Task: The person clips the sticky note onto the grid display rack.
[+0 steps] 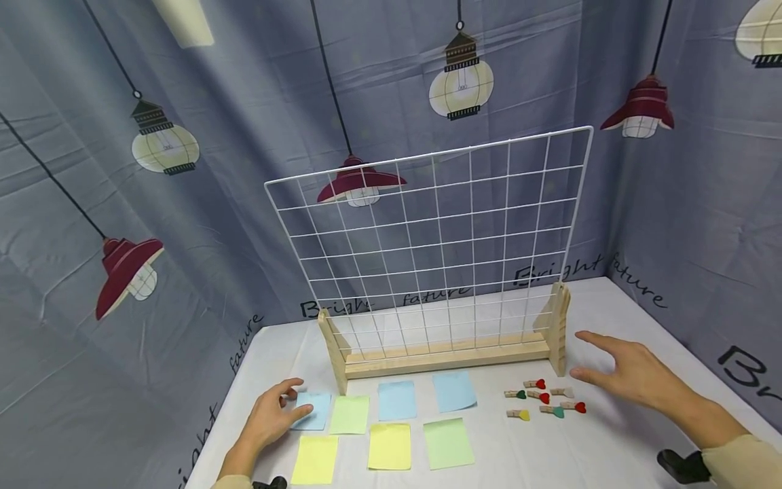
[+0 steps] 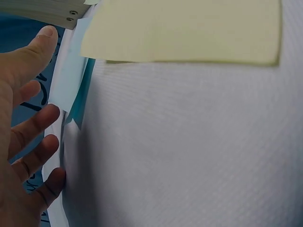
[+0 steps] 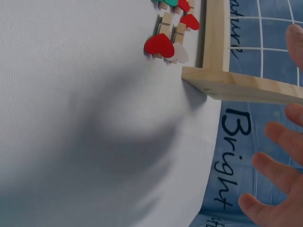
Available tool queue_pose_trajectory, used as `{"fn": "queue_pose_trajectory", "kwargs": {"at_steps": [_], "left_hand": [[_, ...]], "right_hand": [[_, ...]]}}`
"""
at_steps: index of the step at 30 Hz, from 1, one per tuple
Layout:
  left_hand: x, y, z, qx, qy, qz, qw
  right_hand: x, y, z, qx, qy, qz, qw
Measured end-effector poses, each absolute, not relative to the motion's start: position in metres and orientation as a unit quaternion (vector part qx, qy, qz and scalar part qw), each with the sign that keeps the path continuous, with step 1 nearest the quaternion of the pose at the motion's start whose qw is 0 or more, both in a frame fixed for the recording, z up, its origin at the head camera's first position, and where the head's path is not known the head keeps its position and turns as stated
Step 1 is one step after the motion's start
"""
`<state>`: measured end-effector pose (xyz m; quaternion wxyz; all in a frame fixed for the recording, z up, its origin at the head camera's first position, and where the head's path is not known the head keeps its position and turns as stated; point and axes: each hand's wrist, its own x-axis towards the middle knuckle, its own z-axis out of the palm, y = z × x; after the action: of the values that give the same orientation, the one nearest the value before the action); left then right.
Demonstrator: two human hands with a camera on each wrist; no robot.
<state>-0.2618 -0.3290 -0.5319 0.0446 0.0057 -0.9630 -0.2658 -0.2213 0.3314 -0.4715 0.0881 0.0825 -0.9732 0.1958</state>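
My left hand (image 1: 267, 415), fingers loosely bent and holding nothing, hovers at the left edge of a blue sticky note (image 1: 316, 415). Beside that note lie a green note (image 1: 350, 415) and two more blue notes (image 1: 397, 401). A nearer row has a yellow note (image 1: 315, 460), another yellow one (image 1: 389, 447) and a green one (image 1: 449, 443). My right hand (image 1: 635, 373) is raised over the table's right side, thumb and fingers spread with nothing between them. Left of it lie several small wooden clothespins with coloured hearts, among them a red-heart clothespin (image 3: 160, 45).
A white wire grid (image 1: 440, 238) stands upright in a wooden base (image 1: 449, 354) behind the notes. Its right wooden support (image 1: 559, 333) is close to my right hand. The white tablecloth (image 1: 507, 462) ends at a blue-grey curtain (image 1: 244, 204) with printed lamps.
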Motion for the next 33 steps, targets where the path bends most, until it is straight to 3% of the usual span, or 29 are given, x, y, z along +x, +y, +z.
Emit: {"fn": "queue_pose_trajectory", "kwargs": {"at_steps": [33], "left_hand": [[-0.262,-0.328,-0.543,0.017,-0.962,-0.263,0.070]], "right_hand": [[-0.219,0.330,-0.483,0.078,-0.971,0.203,0.098]]}}
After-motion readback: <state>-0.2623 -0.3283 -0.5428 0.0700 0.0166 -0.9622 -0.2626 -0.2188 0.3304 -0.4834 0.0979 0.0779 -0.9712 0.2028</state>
